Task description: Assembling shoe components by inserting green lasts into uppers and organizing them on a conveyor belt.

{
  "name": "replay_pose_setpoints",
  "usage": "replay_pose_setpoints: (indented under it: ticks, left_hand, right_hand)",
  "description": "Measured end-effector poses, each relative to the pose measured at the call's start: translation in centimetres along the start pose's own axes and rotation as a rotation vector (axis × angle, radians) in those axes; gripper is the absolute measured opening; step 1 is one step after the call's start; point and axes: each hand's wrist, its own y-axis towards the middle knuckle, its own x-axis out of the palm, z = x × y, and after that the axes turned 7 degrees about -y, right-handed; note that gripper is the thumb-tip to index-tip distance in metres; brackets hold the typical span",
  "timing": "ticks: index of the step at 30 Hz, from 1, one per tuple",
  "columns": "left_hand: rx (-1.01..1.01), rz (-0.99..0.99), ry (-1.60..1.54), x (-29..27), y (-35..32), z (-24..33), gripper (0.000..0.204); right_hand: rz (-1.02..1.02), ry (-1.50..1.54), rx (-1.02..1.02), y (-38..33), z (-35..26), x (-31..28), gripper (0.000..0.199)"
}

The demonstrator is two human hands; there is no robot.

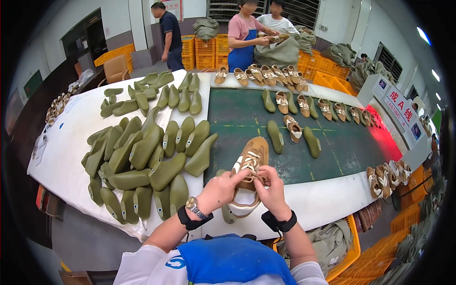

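A brown and white sneaker [255, 146] is in front of me at the near edge of the table, toe pointing away and its opening toward me. Its brown laces [250, 163] are threaded up the front. My left hand [219, 191] comes in from the left, fingers closed at the upper end of the lacing. From the right, my right hand [274, 192] pinches a lace between thumb and fingers just above the opening. Part of the lace is hidden under my fingertips. Just left of the sneaker's heel, a green shoe last [228, 214] is partly covered by my left forearm.
Many green shoe lasts [137, 149] are heaped on the white table [61, 152] to my left. A green conveyor belt [237, 111] carries lasts and sneakers [293, 128]. More sneakers [380, 183] line the right edge. Two people work across the belt; another walks by orange crates [205, 47].
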Motion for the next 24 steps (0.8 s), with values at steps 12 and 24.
replay_pose_setpoints:
  ticks: [12, 24]
  left_hand:
    - [0.177, -0.31, -0.067, -1.5, 0.3, -1.7, 0.017]
    - [-0.21, -0.126, 0.096, 6.6, 2.0, -6.3, 0.017]
  right_hand:
    - [-0.198, -0.001, 0.029, 1.1, 3.4, -3.7, 0.037]
    - [-0.317, -0.684, -0.182, -1.2, 3.4, -0.6, 0.038]
